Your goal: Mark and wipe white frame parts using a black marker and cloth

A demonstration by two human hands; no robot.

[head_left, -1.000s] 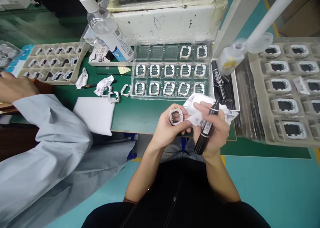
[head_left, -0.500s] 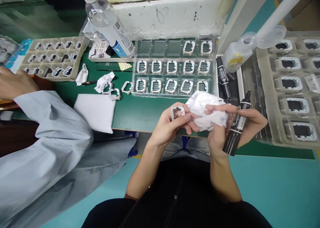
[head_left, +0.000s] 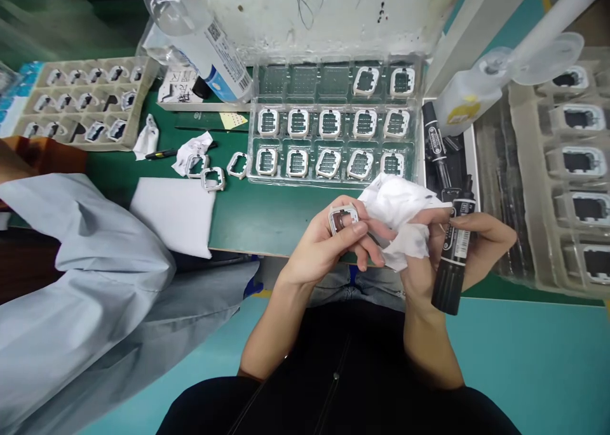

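Clock directions were taken from the square white frame in the head view, with 12 o'clock at the top. The left hand pinched this frame between thumb and fingers, near the front edge of the green table. The frame sat tilted, with its opening visible.

The right hand, at 3 to 4 o'clock, gripped a black marker with its fingers bent around the barrel; the narrow end pointed toward 12 o'clock. A crumpled white cloth lay at 3 o'clock, between the hands and against the fingers of the right hand.

A clear tray stood at 12 o'clock. Its middle and front rows carried five frames each; its back row carried two, at the right end. Three loose frames lay on the table between 9 and 10 o'clock. A flat white sheet lay at 9 o'clock, just beside a co-worker's grey sleeve. An open box holding another marker stood at 2 o'clock.
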